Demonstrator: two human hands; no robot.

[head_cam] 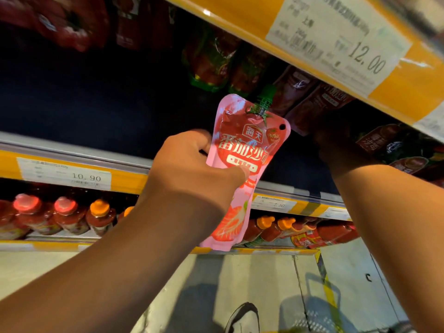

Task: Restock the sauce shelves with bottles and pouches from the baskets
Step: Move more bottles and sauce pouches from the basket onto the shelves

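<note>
**One pink pouch held up at the sauce shelves**

The left hand [194, 169] grips one pink sauce pouch [242, 169] by its left edge, fingers curled behind it and the thumb pressed across the front near the white label band. The pouch stands nearly upright, tilted slightly to the right, its green spout cap [266, 94] pointing up toward the underside of the top shelf edge [240, 22]. It is held in the air in front of the dark middle shelf, touching no shelf.

The right hand [336, 145] reaches up into the shadow under the top shelf, against a dark red pouch [314, 109]. It is too dark there to tell whether the fingers hold the pouch or only press on it. More dark red pouches lie beside it on the right; shadow prevents a sure count.

Further back in the middle shelf two pouches with green edges [209, 63] are visible.

Three price tags can be read: 12.00 [336, 44] on the top shelf edge, 10.90 [64, 174] and 7.50 [274, 204] on the yellow rail [129, 181] below.

On the bottom shelf lie red sauce bottles: two with red caps [27, 203], at least four with orange caps [99, 207].

One shoe [242, 318] shows on the pale floor.
</note>
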